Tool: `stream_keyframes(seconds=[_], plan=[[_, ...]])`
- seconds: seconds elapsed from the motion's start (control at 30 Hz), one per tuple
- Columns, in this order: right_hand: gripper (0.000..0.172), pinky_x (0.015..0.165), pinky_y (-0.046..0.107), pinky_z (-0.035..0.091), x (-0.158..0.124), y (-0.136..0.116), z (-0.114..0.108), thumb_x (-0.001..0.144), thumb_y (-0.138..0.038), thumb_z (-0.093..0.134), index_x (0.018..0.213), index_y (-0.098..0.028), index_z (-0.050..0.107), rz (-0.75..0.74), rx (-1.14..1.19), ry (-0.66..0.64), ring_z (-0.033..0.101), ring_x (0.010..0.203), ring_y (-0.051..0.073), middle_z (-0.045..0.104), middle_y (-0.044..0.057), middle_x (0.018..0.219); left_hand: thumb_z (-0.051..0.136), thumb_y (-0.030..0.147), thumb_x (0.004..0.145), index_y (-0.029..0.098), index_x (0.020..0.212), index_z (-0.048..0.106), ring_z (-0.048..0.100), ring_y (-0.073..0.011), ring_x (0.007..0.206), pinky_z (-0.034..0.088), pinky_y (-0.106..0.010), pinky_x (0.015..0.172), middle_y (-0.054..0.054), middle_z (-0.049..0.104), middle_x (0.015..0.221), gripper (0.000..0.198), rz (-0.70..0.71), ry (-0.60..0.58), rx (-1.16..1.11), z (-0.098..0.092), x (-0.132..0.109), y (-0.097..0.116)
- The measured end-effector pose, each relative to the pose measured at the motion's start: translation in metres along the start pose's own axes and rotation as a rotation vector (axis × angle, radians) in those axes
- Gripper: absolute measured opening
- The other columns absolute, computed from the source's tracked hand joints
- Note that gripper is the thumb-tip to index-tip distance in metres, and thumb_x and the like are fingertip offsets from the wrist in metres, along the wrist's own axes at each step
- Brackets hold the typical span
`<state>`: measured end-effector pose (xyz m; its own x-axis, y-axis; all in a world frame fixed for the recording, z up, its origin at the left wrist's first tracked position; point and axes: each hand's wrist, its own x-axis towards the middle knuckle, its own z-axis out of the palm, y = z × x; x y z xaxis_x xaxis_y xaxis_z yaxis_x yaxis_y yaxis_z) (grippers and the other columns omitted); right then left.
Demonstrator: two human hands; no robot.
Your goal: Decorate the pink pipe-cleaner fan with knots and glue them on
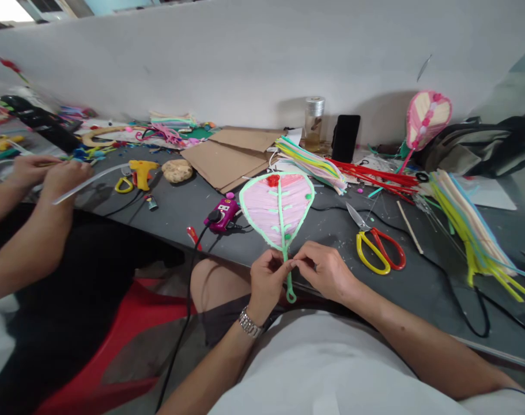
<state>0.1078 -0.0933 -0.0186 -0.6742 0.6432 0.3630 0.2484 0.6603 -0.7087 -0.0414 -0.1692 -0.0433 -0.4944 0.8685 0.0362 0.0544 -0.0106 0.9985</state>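
Fan (276,208) at frame centre, lying on table (327,233) near its front edge. Its long axis runs up-frame from the hands: head away, green stem (289,283) toward the body. Left hand (265,283) and right hand (328,271) both pinch the stem, fingertips meeting, equally near. Jar (314,122) upper centre holds something amber, perhaps liquid.

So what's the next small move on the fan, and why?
Probably twist the stem tight just under the fan: left hand and right hand both pinch it there, and its looped end hangs free below.
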Motion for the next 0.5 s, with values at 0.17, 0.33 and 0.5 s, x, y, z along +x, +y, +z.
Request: stream_keyframes(seconds=[0.17,0.33,0.5], plan=[[0.015,0.064,0.025,0.037,0.005,0.004,-0.002,0.089,-0.011,0.057,0.078,-0.021,0.059,0.005,-0.04,-0.042,0.056,0.067,0.013,0.064,0.0,0.075,0.087,0.043,0.07,0.019,0.067,0.061,0.05,-0.0117,0.056,0.041,-0.023,0.054,0.004,0.057,0.059,0.035,-0.029,-0.022,-0.008,0.0,-0.002,0.0],[0.014,0.062,0.025,0.035,0.002,-0.001,-0.009,0.091,-0.014,0.052,0.08,-0.022,0.054,0.015,-0.021,-0.044,0.051,0.064,0.012,0.06,-0.001,0.074,0.085,0.04,0.072,0.018,0.07,0.063,0.048,-0.0102,0.053,0.04,-0.022,0.05,0.005,0.057,0.059,0.031,-0.061,-0.018,-0.017,-0.002,-0.001,0.004],[0.018,0.061,0.025,0.035,-0.03,-0.01,-0.014,0.097,-0.014,0.045,0.082,-0.022,0.05,-0.041,0.017,-0.149,0.046,0.06,0.011,0.056,-0.003,0.07,0.083,0.043,0.073,0.017,0.078,0.065,0.047,-0.0084,0.052,0.042,-0.021,0.05,0.005,0.057,0.062,0.032,-0.133,0.008,-0.119,-0.003,0.001,0.006]])
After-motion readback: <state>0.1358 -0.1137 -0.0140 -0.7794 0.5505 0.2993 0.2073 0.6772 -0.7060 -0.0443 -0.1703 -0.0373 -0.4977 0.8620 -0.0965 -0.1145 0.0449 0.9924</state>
